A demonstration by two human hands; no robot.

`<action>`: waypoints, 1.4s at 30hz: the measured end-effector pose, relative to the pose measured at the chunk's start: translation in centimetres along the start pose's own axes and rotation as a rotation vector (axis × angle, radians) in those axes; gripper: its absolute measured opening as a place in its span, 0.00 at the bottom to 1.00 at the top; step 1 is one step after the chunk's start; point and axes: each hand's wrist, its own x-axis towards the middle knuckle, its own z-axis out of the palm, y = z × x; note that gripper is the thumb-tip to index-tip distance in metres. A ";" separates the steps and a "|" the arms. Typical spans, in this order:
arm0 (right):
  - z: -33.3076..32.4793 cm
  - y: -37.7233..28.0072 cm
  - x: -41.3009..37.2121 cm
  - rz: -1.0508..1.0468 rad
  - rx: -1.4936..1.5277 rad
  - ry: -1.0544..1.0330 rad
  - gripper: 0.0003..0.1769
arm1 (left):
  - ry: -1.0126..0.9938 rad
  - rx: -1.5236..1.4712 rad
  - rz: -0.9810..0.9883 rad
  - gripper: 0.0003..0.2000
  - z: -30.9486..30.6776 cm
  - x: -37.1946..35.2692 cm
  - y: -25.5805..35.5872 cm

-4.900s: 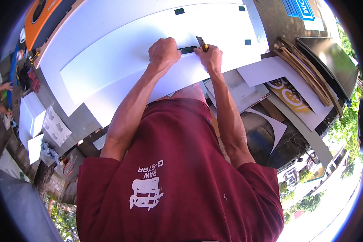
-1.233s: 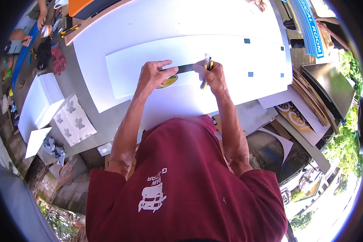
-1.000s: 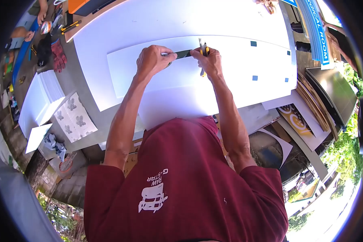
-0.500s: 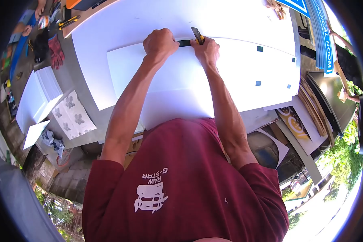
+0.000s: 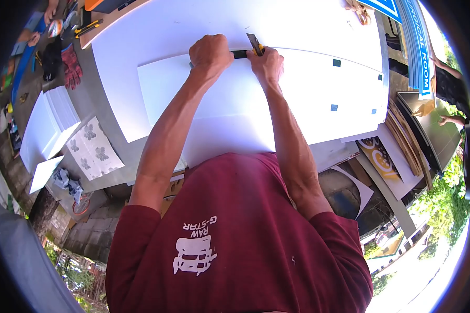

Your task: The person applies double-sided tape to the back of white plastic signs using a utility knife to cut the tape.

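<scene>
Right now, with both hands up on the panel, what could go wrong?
Cut: the right hand grips the utility knife with its blade out while also at the tape strip; a slip could nick fingers.
Scratch: the blade is just over white sheet, so a dip might score it.
Crooked tape: the strip spans the gap to the left hand near the edge of the white panel; uneven tension could skew it.

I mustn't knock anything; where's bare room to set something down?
The long white panel looks bare between the right hand and the small dark squares; so does the large white sheet beyond the left hand. It's crowded around the red cloth glove and stacked brown wooden strips.
</scene>
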 end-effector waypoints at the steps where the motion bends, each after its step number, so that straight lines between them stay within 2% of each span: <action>1: 0.1 0.1 0.1 0.004 0.006 0.005 0.17 | 0.000 0.004 0.001 0.10 0.0 0.0 0.0; 8: -0.1 0.2 0.2 0.027 0.052 -0.005 0.16 | -0.004 0.011 0.011 0.10 -0.1 0.1 0.3; 11: 0.2 0.8 0.7 0.005 0.039 0.004 0.21 | 0.005 0.015 0.029 0.09 0.2 0.2 0.4; 14: -0.6 0.1 0.3 0.016 0.021 -0.010 0.21 | 0.009 0.021 0.035 0.09 0.3 0.4 0.5; 17: -0.3 0.2 0.3 0.022 0.042 0.024 0.17 | 0.013 0.018 0.041 0.09 0.2 0.4 0.6; 21: 0.7 0.7 0.4 -0.042 -0.005 0.098 0.18 | 0.004 -0.004 0.064 0.05 0.0 0.3 0.6; 23: 1.0 0.6 0.4 -0.053 -0.042 0.125 0.19 | 0.016 0.014 0.054 0.07 0.1 0.3 0.7; 27: 0.9 0.3 -0.1 -0.043 -0.087 0.092 0.24 | 0.015 0.015 0.037 0.09 0.1 0.2 0.8; 32: 0.2 -0.5 -0.9 0.072 -0.004 0.059 0.35 | 0.010 -0.013 0.069 0.05 -0.1 0.1 0.7; 35: -0.1 -0.6 -0.5 0.076 -0.001 0.028 0.38 | 0.001 -0.013 0.067 0.05 -0.1 0.0 0.7; 42: -0.5 -0.6 0.1 0.128 0.093 0.040 0.32 | 0.021 0.003 0.049 0.08 0.4 0.1 0.6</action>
